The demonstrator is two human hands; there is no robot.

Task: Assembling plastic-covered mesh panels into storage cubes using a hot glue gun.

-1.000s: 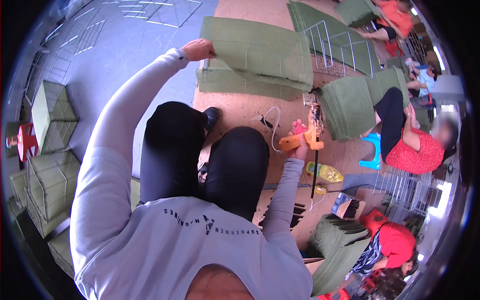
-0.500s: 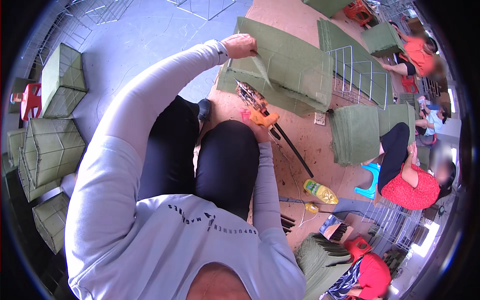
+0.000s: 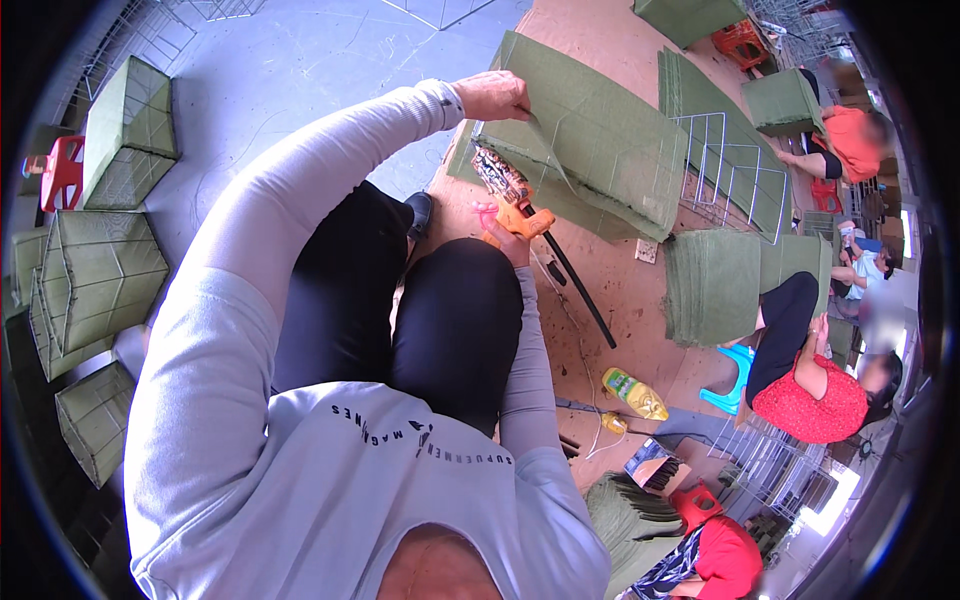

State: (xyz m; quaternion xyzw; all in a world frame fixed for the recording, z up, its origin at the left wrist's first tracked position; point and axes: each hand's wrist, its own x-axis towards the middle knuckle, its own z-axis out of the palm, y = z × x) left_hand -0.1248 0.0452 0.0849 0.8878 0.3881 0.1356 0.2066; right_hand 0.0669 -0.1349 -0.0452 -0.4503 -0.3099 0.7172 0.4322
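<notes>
Left grip (image 3: 497,95): thumb and fingers pinched together, no visible gap, on a lifted edge of a green fabric sheet (image 3: 610,130). The edge rises from the grip in a loose flap; thin straight lines, like wires, show through the cloth. The sheet lies ahead of the knees, on the tan floor covering (image 3: 625,300).

Right grip (image 3: 513,245): fingers curled around the handle of an orange glue gun (image 3: 525,215), closed as far as the handle allows. Finger on trigger or not, cannot tell. Barrel wrapped and blotched dark, nozzle toward the sheet's near corner (contact not clear from this angle). A long black stick (image 3: 580,290) runs out of the gun's rear, down to the right.

Around: bare wire frame (image 3: 725,165) beyond the sheet; stack of green sheets (image 3: 705,290) to the right; yellow bottle (image 3: 635,393) lying nearer. Fabric-covered boxes (image 3: 105,285) at far left. Co-worker in a red top (image 3: 815,400) sits at right, well apart from both grips.
</notes>
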